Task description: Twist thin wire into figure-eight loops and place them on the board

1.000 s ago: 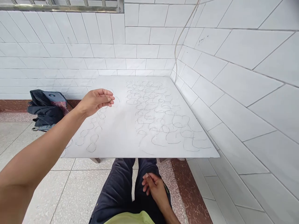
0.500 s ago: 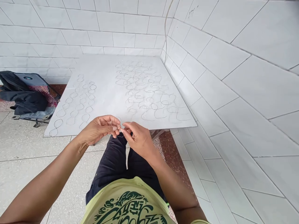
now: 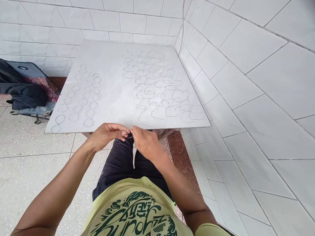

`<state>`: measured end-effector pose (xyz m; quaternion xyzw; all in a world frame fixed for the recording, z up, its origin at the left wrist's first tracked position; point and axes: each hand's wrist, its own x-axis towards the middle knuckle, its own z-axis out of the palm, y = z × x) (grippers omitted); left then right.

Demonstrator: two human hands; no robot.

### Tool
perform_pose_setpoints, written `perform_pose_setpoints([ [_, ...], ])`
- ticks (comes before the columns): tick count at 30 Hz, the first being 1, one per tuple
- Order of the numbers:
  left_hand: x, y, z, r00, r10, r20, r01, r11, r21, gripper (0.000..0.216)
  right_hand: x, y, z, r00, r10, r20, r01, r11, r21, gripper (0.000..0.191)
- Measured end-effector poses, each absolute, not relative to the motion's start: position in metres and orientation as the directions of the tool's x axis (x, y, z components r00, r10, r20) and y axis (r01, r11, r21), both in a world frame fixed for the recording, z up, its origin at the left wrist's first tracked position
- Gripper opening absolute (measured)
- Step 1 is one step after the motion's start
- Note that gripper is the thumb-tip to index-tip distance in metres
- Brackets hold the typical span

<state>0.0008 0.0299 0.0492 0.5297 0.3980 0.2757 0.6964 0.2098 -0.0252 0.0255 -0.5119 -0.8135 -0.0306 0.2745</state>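
Observation:
My left hand (image 3: pixel 105 136) and my right hand (image 3: pixel 146 141) meet just in front of the table's near edge, fingertips almost touching. Between them runs a thin wire (image 3: pixel 129 137), pinched by thumb and fingers on both sides. Part of it shows as a faint curve below the fingertips; the rest is hidden behind the fingers or too fine to make out. On the left of the white tabletop (image 3: pixel 112 95) lie several wires bent into figure-eight shapes (image 3: pixel 58 123), set in rows. Many loose curved wires (image 3: pixel 165 116) are spread over its right half.
Tiled walls (image 3: pixel 236 88) border the table at the back and right. A pale cable (image 3: pixel 183 29) hangs down in the corner. At the left, a folding chair (image 3: pixel 36 73) holds dark clothing (image 3: pixel 27 95). My legs (image 3: pixel 113 167) are below the table's front edge.
My right hand has turned, its fingers now curled more closely around the wire. The wire loop that stood above the left fingertips shows less clearly. The view has tilted slightly downward.

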Motion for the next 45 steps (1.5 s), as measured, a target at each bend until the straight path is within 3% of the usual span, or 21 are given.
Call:
perform_pose_setpoints([
  [5, 0.007, 0.027, 0.033, 0.475, 0.849, -0.232, 0.018, 0.254, 0.967, 0.023, 0.206, -0.023, 0.016, -0.289, 0.858, 0.424, 0.860, 0.427, -0.279, 0.016],
  [10, 0.014, 0.006, 0.033, 0.405, 0.885, -0.229, -0.009, 0.254, 0.967, 0.024, 0.197, -0.027, 0.009, -0.059, 0.924, 0.378, 0.773, 0.282, -0.569, 0.014],
  [13, 0.019, -0.010, 0.037, 0.351, 0.919, -0.181, -0.071, 0.219, 0.973, 0.022, 0.193, -0.030, 0.008, 0.135, 0.947, 0.292, 0.548, 0.175, -0.818, 0.013],
  [16, 0.024, -0.021, 0.039, 0.292, 0.948, -0.129, -0.096, 0.163, 0.982, 0.019, 0.188, -0.030, 0.010, 0.253, 0.961, 0.111, 0.153, 0.074, -0.985, 0.015],
  [19, 0.027, -0.027, 0.038, 0.245, 0.966, -0.086, -0.110, 0.116, 0.987, 0.018, 0.183, -0.029, 0.010, 0.251, 0.966, -0.065, -0.211, -0.011, -0.977, 0.017],
  [22, 0.028, -0.028, 0.037, 0.200, 0.979, -0.044, -0.098, 0.065, 0.993, 0.019, 0.181, -0.028, 0.006, 0.197, 0.968, -0.154, -0.415, -0.060, -0.908, 0.019],
  [27, 0.019, -0.023, 0.041, 0.222, 0.975, -0.010, 0.050, -0.001, 0.999, 0.021, 0.188, -0.029, 0.001, 0.104, 0.984, -0.148, -0.309, -0.109, -0.945, 0.026],
  [33, 0.015, -0.022, 0.044, 0.243, 0.970, 0.009, 0.152, -0.048, 0.987, 0.024, 0.196, -0.024, -0.002, 0.030, 0.977, -0.212, -0.351, -0.188, -0.917, 0.032],
  [36, 0.018, -0.024, 0.040, 0.219, 0.976, 0.000, 0.119, -0.027, 0.993, 0.025, 0.194, -0.025, -0.005, 0.077, 0.983, -0.166, -0.317, -0.134, -0.939, 0.028],
  [40, 0.021, -0.025, 0.034, 0.179, 0.984, -0.020, 0.034, 0.015, 0.999, 0.026, 0.191, -0.030, -0.006, 0.072, 0.984, -0.166, -0.434, -0.119, -0.893, 0.032],
  [45, 0.019, -0.018, 0.029, 0.218, 0.967, -0.131, -0.198, 0.175, 0.964, 0.026, 0.187, -0.035, -0.007, 0.072, 0.978, -0.193, -0.479, -0.136, -0.867, 0.037],
])
